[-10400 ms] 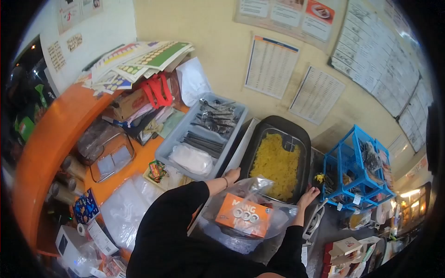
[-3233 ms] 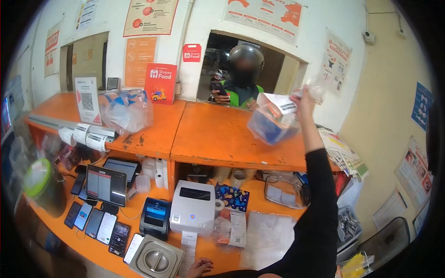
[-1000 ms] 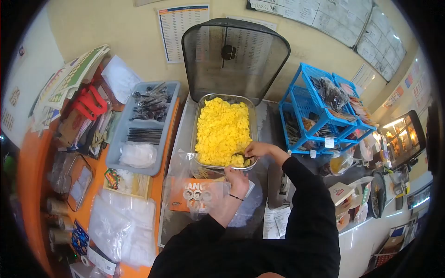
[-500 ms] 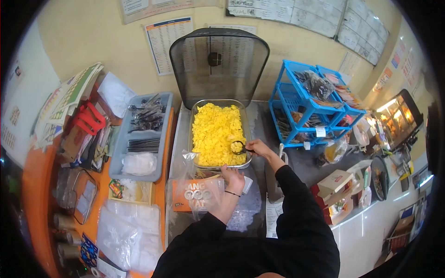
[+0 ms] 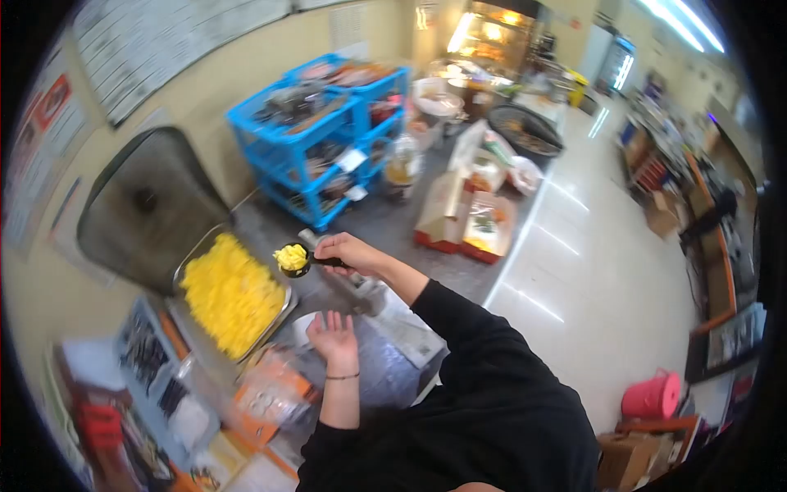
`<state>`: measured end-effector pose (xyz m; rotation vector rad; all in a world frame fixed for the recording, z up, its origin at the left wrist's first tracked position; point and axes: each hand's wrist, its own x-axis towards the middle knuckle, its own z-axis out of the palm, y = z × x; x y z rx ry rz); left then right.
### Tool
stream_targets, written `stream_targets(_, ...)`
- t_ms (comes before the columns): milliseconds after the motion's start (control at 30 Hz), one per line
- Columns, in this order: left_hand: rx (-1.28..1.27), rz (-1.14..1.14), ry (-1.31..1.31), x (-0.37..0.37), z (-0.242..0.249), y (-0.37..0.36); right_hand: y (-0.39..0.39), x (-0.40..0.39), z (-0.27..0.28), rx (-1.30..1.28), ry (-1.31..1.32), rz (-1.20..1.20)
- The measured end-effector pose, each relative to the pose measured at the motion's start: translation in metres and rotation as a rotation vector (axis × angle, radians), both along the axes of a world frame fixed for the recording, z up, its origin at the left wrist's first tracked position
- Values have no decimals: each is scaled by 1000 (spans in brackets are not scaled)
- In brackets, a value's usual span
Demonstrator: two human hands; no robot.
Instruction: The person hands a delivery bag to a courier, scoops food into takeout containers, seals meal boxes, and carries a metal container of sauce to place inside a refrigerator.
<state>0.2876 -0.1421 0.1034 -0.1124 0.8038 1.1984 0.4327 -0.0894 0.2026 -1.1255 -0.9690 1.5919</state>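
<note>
My right hand (image 5: pixel 354 252) grips the handle of a small black scoop (image 5: pixel 300 269), held up beside the tray. Soft yellow chunks (image 5: pixel 290 256) are heaped in its bowl. A clear rectangular tray (image 5: pixel 288 305) full of the same yellow food (image 5: pixel 229 295) stands on the grey counter, its dark see-through lid (image 5: pixel 156 197) raised behind. My left hand (image 5: pixel 334 338) is below the scoop, palm up with fingers apart, holding nothing. Between that hand and the tray is a white thing, partly hidden. An orange printed box (image 5: pixel 266 406) lies under clear plastic to the left.
Blue tiered baskets (image 5: pixel 316 148) with packets stand at the back. Farther right are open food boxes (image 5: pixel 467 217) and a round dark pan (image 5: pixel 525 129). A grey-blue cutlery bin (image 5: pixel 152 353) is left of the tray. A pink bucket (image 5: pixel 652 395) stands on the floor.
My view has swung to the right. My right hand has lifted the scoop out of the tray, filled with yellow chunks. My left hand has moved away from the plastic by the orange box.
</note>
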Motion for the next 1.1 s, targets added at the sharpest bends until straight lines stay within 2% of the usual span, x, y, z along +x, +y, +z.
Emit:
stream_targets(33, 22, -63, 27, 9, 9, -12, -20, 21, 8, 15, 34, 2)
stream_targets(100, 35, -158, 72, 30, 20, -34, -62, 66, 21, 17, -3, -147)
stream_targets(167, 114, -377, 18, 53, 18, -54, -105, 109, 41, -36, -88, -344)
stream_targets(200, 155, -485, -11, 65, 18, -61, -125, 138, 43, -23, -79, -370)
stream_targets(300, 386, -908, 80, 111, 27, -72, -169, 226, 47, -36, -189, -507)
stream_targets(367, 837, -806, 505, 151, 21, -74, -184, 284, 43, 21, -183, -522)
stream_targets(433, 1050, -744, 651, 192, 22, -68, -184, 339, 31, -33, -245, -578)
stream_targets(533, 1440, -858, 792, 264, 53, -63, -168, 420, 8, -132, -312, -638)
stream_targets(600, 1594, -910, 776, 315, 56, -67, -153, 458, -12, -149, -311, -723)
stream_targets(633, 1676, -936, 765, 337, 55, -69, -144, 477, -23, -145, -409, -673)
stream_targets(700, 1679, -999, 789, 369, 45, -72, -129, 516, -53, -128, -603, -576)
stream_targets(733, 1682, -1028, 800, 381, 40, -72, -119, 537, -93, 69, -785, -577)
stream_targets(833, 1578, -1051, 842, 399, 25, -68, -110, 524, -101, 294, -1761, -398)
stream_targets(867, 1547, -1065, 853, 398, 22, -65, -109, 530, -117, 321, -1666, -328)
stream_targets(967, 1443, -1082, 886, 387, 37, -55, -114, 530, -132, 412, -1718, -393)
stream_targets(1100, 1233, -1030, 860, 364, 29, -54, -124, 532, -146, 440, -1634, -510)
